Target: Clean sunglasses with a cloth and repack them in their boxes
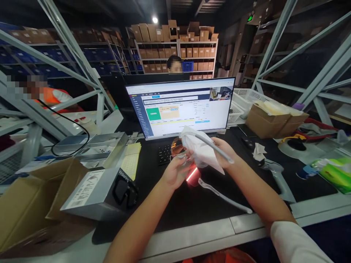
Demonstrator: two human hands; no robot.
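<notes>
In front of the monitor, my left hand (pixel 177 171) is closed on the front of a pair of glasses (pixel 177 146) with an orange-tinted lens. One pale grey temple stretches across toward my right wrist, and the other hangs down to the right above the black mat. My right hand (pixel 223 148) is closed on a white tissue (pixel 204 146) that lies against the glasses. Most of its fingers are hidden behind the tissue. A red line of light shows just below the glasses. Left of my left forearm stands a grey box (pixel 101 193) with goggles printed on its end.
An open cardboard box (pixel 30 204) stands at the far left, near yellow paper (pixel 131 159). The monitor (pixel 181 109) and keyboard (pixel 163 154) are ahead. To the right are a barcode scanner (pixel 276 177), a tape roll (pixel 294 144) and a green packet (pixel 336 175). Two other people are beyond.
</notes>
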